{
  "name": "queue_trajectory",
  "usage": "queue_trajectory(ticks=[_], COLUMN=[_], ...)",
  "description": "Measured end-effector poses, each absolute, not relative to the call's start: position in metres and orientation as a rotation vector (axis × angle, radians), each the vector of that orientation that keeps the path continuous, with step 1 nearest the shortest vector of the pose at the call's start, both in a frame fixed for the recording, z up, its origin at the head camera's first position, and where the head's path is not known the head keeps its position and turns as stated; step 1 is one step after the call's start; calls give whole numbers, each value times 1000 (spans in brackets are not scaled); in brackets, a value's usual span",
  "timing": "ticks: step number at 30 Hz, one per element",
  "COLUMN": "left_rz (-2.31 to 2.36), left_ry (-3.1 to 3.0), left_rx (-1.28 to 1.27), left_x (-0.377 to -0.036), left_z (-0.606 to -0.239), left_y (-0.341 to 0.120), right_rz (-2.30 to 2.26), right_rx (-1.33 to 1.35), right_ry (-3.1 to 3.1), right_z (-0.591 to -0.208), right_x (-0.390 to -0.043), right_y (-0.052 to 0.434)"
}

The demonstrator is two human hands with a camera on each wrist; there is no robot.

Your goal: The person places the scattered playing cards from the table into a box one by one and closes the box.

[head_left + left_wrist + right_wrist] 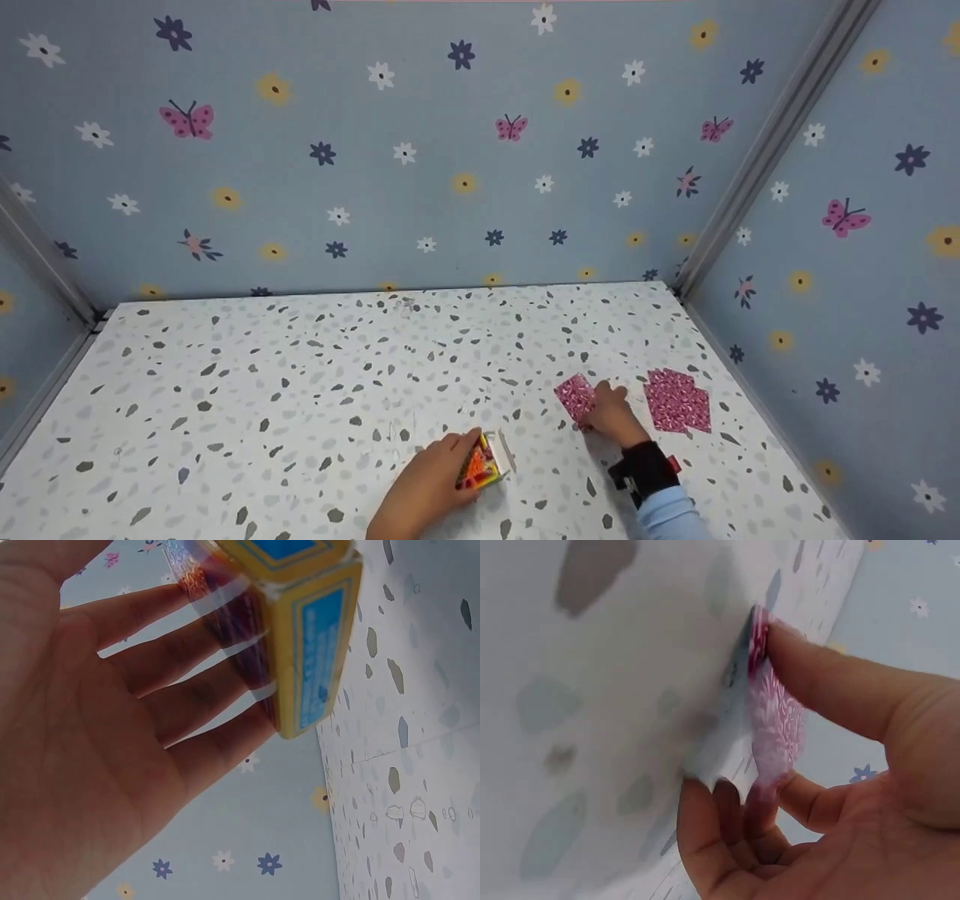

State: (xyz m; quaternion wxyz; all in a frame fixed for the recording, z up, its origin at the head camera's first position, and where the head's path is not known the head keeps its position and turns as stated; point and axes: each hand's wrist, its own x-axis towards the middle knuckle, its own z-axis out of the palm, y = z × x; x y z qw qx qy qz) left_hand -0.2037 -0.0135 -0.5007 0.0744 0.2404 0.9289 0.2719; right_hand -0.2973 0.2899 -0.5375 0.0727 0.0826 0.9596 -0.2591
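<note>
Pink card stack [576, 395] lies on the speckled bench [300, 390], right hand [613, 416] on it, thumb and fingers [727, 825] curled round its edges, pinching it. Second pink card pile [677, 400] sits just right of that stack, fanned flat. Left of the stack, left hand [427, 484] holds a small yellow card box [484, 461] upright on the bench, fingers [187, 697] nearly straight against its side.
</note>
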Motion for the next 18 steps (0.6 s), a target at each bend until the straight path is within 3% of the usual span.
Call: queue_trajectory(ticks=[9, 18], left_rz=[812, 813], left_ry=[2797, 2813], left_rx=[750, 764], left_x=[-203, -204], left_z=[-503, -505], left_y=[-13, -14], right_rz=[-1186, -1419], right_rx=[310, 191], right_ry=[2686, 2625], right_z=[-530, -502], right_x=[-285, -267], right_y=[284, 270])
